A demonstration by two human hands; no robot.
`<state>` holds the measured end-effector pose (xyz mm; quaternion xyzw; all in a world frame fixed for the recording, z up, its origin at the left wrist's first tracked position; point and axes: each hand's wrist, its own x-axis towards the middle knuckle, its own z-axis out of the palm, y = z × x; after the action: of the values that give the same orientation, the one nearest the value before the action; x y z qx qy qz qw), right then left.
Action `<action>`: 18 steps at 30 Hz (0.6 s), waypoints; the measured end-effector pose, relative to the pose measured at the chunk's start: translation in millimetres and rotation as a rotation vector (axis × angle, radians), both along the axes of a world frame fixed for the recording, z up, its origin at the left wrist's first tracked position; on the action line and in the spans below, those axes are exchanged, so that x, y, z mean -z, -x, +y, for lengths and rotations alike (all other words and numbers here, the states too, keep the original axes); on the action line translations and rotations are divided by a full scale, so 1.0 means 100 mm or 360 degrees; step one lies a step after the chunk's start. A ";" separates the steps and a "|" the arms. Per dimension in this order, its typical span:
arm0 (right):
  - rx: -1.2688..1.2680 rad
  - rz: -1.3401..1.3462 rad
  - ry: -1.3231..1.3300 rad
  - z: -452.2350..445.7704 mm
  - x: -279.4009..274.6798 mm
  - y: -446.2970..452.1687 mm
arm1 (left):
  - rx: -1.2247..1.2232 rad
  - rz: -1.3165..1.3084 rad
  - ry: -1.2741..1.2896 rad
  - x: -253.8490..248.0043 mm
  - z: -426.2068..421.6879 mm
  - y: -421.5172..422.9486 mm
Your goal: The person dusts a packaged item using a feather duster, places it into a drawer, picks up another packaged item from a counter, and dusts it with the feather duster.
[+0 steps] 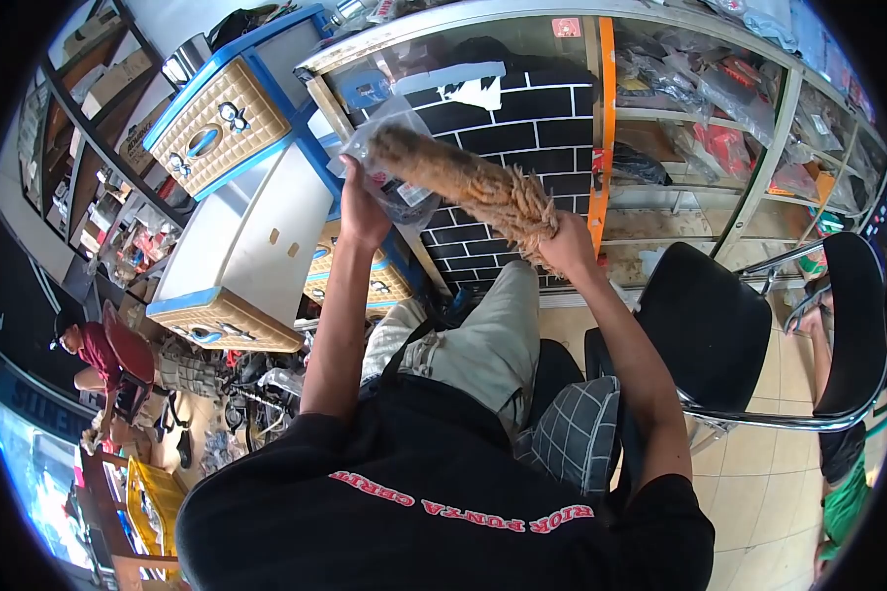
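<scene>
My right hand is closed around the near end of a brown, shaggy duster, its handle hidden in my grip. The duster slants up and to the left, its darker, matted far end lying across a clear plastic bag with something dark and a white label inside. My left hand grips the left edge of that bag, thumb up. Both hands are raised in front of a glass display case, with my lap below them.
A blue and white drawer cabinet stands to the left, one drawer pulled out. At the right is a black chair. A person in a red shirt sits far left; another person's arm shows at far right. Packaged goods fill the shelves.
</scene>
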<state>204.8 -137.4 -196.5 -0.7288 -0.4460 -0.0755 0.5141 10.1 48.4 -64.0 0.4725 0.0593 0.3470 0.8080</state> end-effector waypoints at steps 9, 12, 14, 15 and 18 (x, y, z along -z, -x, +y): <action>-0.0029 0.0203 0.0027 -0.09 -0.13 0.04 | 0.0023 -0.0404 0.0190 -0.03 0.14 0.09; -0.0112 0.0083 0.0018 -0.11 -0.16 0.04 | -0.0052 -0.0414 0.0210 -0.08 0.07 0.10; -0.0226 -0.0218 0.0165 -0.17 -0.24 0.05 | -0.0157 -0.0205 0.0325 -0.10 0.09 0.14; -0.0229 -0.0219 0.0165 -0.13 -0.19 0.05 | -0.0073 -0.0294 0.0330 -0.06 0.14 0.16; -0.0040 0.0045 -0.0061 -0.02 -0.01 0.02 | -0.0055 -0.0508 0.0226 -0.03 0.16 0.12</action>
<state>202.5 -139.8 -195.6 -0.7141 -0.4463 -0.0672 0.5351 -1.9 64.4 -60.9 0.3522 -0.0373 0.4264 0.8323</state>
